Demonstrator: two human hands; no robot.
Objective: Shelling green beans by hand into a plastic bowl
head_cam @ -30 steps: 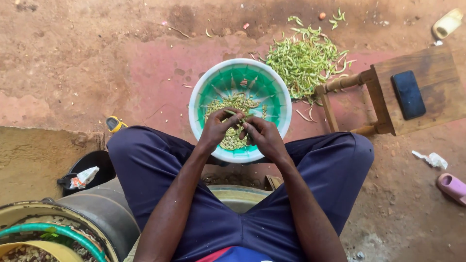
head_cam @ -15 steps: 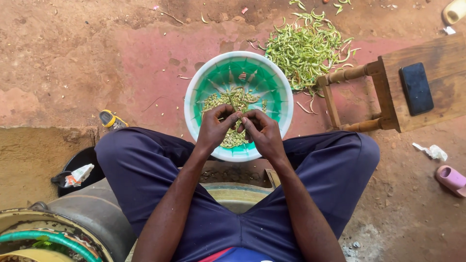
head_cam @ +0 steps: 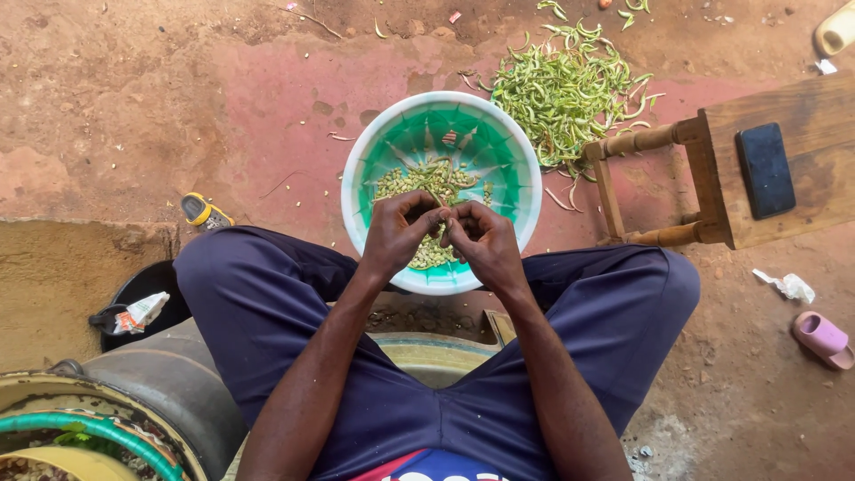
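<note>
1. A small green pod [head_cam: 443, 210] is pinched between the fingertips of the left hand [head_cam: 398, 235] and right hand [head_cam: 484, 244].
2. It is held over the near half of the green bowl [head_cam: 499, 151].
3. Its long axis cannot be told; most of it is hidden.

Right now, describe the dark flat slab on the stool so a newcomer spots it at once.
Start at the wooden stool right of the green bowl. On its seat lies a phone, face down. It is the only black, glossy rectangle there; the pods beside the stool are green and curved.
</note>
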